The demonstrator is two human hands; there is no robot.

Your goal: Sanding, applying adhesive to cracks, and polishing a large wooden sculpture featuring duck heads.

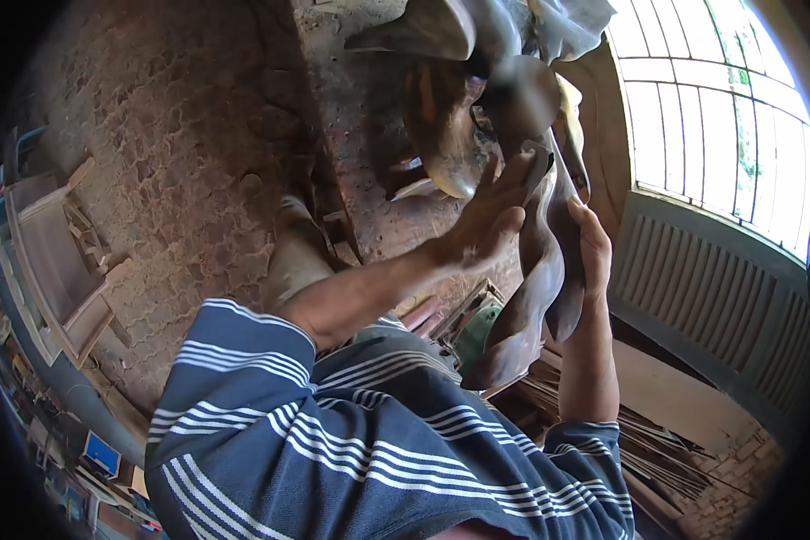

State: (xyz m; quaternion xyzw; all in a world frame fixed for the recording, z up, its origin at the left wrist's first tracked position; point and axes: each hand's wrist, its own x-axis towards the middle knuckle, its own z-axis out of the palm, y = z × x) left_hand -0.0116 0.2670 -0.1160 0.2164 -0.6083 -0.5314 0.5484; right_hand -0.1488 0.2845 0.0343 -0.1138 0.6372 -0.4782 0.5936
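A large carved sculpture (542, 238), brown and grey with a smooth sheen, rises in front of me with curved, leaf-like blades and twisted, horn-like arms. My left hand (495, 216) lies against one twisted arm, its fingers stretched and slightly blurred. Under its fingertips is a small grey folded sheet (540, 162) with a pale edge, which looks like sandpaper. My right hand (594, 247) grips the outer edge of the neighbouring blade, thumb toward me. Its other fingers are hidden behind the piece. A rounded, blurred knob (522, 94) sits above both hands.
The sculpture stands by a worn, stained bench (342, 99). At right are a bright barred window (711, 117) and a louvred grey panel (711, 279). Thin rods (657, 450) lie low at right. A wooden frame (58, 261) stands at left on the paved floor (171, 180).
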